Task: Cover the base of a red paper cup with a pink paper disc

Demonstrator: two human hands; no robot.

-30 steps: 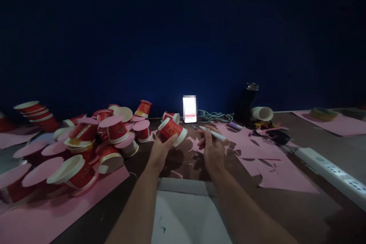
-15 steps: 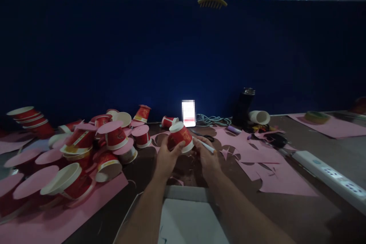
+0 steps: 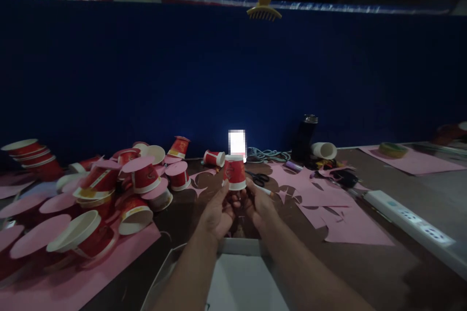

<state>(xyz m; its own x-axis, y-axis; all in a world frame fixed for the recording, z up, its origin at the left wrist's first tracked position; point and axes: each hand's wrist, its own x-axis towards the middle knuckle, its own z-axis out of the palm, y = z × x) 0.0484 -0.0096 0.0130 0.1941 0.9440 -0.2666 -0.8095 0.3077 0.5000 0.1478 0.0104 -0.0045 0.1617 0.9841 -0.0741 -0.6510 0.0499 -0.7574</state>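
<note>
A red paper cup [image 3: 234,173] with white edges and a gold pattern is held up in front of me between both hands. My left hand [image 3: 218,211] grips its lower left side, thumb against the wall and fingers curled below. My right hand [image 3: 258,203] is closed on its lower right side. A white pen [image 3: 265,190] with an orange end shows just beyond my right hand; I cannot tell whether it is held or lies on the table. Black scissors [image 3: 260,178] lie behind it. An open white box [image 3: 242,248] is beneath my forearms.
Red cups [image 3: 140,175], many topped with pink discs, crowd the left. Cut pink paper [image 3: 328,194] spreads to the right, near a power strip [image 3: 404,216]. A lit phone [image 3: 237,143], a cable [image 3: 272,154] and a dark flask [image 3: 305,138] stand along the blue partition [image 3: 233,73].
The cup has turned from a tilt to nearly straight in my hands. My right hand has moved under its side, and the pen sits lower behind that hand. The view has shifted slightly.
</note>
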